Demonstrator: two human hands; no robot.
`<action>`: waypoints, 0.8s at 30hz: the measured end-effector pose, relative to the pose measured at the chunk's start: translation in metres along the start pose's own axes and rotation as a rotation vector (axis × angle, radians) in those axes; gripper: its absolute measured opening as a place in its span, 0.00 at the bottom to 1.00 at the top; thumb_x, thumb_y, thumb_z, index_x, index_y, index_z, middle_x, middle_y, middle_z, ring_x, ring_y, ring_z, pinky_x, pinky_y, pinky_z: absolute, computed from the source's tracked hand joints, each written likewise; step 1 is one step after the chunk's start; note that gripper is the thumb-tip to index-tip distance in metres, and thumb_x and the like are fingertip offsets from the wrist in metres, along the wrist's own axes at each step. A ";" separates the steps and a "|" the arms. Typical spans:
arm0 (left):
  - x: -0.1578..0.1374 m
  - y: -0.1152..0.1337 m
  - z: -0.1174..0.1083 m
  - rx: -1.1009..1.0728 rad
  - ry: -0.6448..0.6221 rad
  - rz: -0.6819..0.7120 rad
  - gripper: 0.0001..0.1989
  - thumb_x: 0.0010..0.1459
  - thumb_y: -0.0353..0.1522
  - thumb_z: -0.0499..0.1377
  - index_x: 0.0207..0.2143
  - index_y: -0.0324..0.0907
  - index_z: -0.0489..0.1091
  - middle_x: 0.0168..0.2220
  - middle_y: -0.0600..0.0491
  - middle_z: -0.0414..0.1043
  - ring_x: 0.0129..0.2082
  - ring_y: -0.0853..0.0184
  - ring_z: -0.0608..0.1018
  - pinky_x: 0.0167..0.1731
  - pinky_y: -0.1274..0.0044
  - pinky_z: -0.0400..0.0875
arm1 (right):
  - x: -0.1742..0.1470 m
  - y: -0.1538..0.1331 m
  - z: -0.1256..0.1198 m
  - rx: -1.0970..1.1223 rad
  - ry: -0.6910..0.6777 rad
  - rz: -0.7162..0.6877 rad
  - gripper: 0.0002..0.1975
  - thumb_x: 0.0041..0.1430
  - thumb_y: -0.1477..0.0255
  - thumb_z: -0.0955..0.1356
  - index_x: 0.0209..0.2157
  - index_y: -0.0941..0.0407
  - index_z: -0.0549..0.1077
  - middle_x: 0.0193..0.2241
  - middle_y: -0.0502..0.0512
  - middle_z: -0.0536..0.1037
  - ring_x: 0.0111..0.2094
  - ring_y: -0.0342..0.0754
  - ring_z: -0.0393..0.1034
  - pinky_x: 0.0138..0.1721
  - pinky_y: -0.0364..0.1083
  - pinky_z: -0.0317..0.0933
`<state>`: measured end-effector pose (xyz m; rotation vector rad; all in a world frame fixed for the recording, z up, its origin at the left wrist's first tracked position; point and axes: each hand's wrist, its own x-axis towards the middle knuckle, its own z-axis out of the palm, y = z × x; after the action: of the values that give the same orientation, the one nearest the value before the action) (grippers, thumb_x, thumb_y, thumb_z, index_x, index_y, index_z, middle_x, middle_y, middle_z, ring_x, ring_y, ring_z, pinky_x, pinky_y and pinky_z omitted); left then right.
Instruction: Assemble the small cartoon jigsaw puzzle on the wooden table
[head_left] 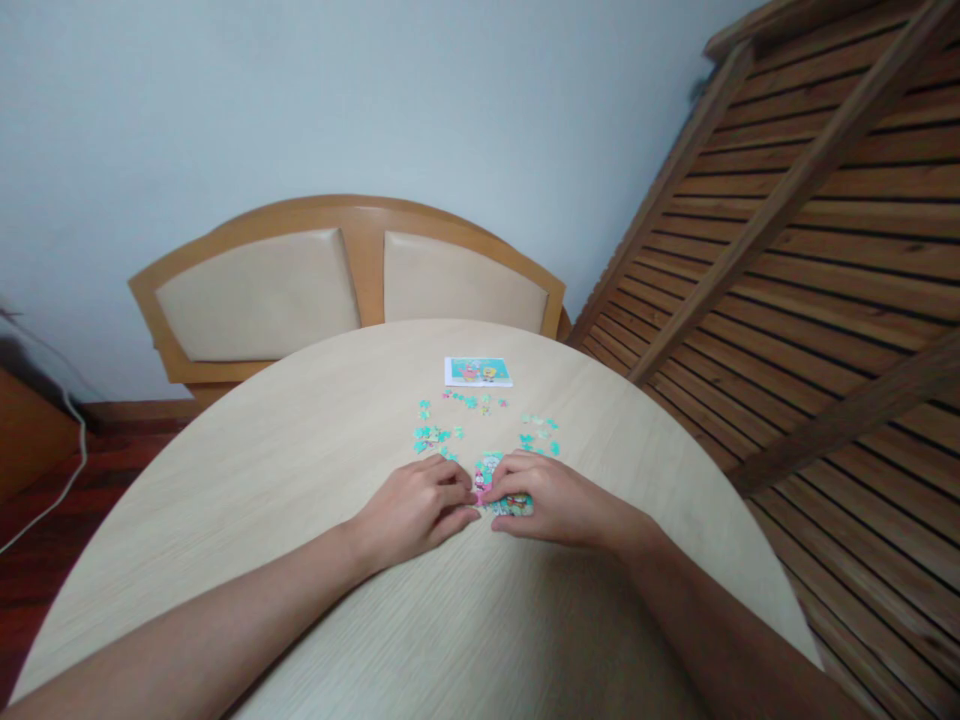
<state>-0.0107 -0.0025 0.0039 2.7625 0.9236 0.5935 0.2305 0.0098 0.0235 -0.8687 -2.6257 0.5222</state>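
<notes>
A partly joined jigsaw puzzle (517, 503), with pink, teal and yellow cartoon patches, lies flat on the table between my hands. My left hand (416, 508) rests at its left side, fingers curled and thumb close to them. Its fingertips touch a pink jigsaw piece (481, 497) at the puzzle's left edge. Over the right part arches my right hand (559, 500), its index fingertip against the pink area and its thumb at the lower edge. My right fingers hide part of the joined section.
Loose jigsaw pieces lie in groups at left (430, 435), at right (540, 434) and farther back (471, 402). Behind them is a cartoon picture card (478, 372). The round wooden table (300, 440) meets a padded chair back (262, 295). Wooden slats (750, 250) rise at right.
</notes>
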 end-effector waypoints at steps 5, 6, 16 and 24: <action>0.001 0.003 -0.003 0.014 -0.016 0.025 0.11 0.69 0.36 0.53 0.41 0.44 0.75 0.43 0.49 0.76 0.44 0.61 0.76 0.46 0.70 0.72 | 0.003 0.007 0.002 0.011 0.074 0.018 0.06 0.63 0.71 0.70 0.38 0.54 0.81 0.35 0.54 0.81 0.39 0.48 0.74 0.45 0.47 0.63; 0.001 0.003 -0.002 0.010 -0.014 0.028 0.11 0.68 0.36 0.53 0.42 0.44 0.75 0.43 0.49 0.76 0.44 0.61 0.76 0.46 0.70 0.72 | 0.003 0.011 0.003 -0.003 0.118 0.043 0.07 0.64 0.71 0.69 0.38 0.54 0.81 0.35 0.53 0.82 0.40 0.48 0.74 0.46 0.47 0.63; 0.000 -0.004 -0.002 -0.039 0.012 -0.003 0.12 0.67 0.30 0.50 0.41 0.44 0.73 0.39 0.50 0.78 0.42 0.63 0.78 0.46 0.70 0.73 | 0.020 0.062 0.005 -0.214 0.337 0.461 0.12 0.65 0.76 0.65 0.47 0.59 0.77 0.47 0.60 0.80 0.49 0.51 0.73 0.55 0.49 0.62; 0.001 -0.017 0.001 -0.017 0.180 -0.179 0.09 0.63 0.28 0.51 0.39 0.43 0.71 0.39 0.50 0.76 0.42 0.61 0.76 0.44 0.68 0.72 | 0.062 0.080 -0.012 -0.349 0.198 0.555 0.16 0.67 0.76 0.63 0.51 0.55 0.77 0.51 0.61 0.78 0.53 0.53 0.70 0.56 0.49 0.60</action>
<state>-0.0191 0.0114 -0.0015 2.6063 1.1824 0.8237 0.2284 0.1115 0.0109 -1.6830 -2.3093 0.0854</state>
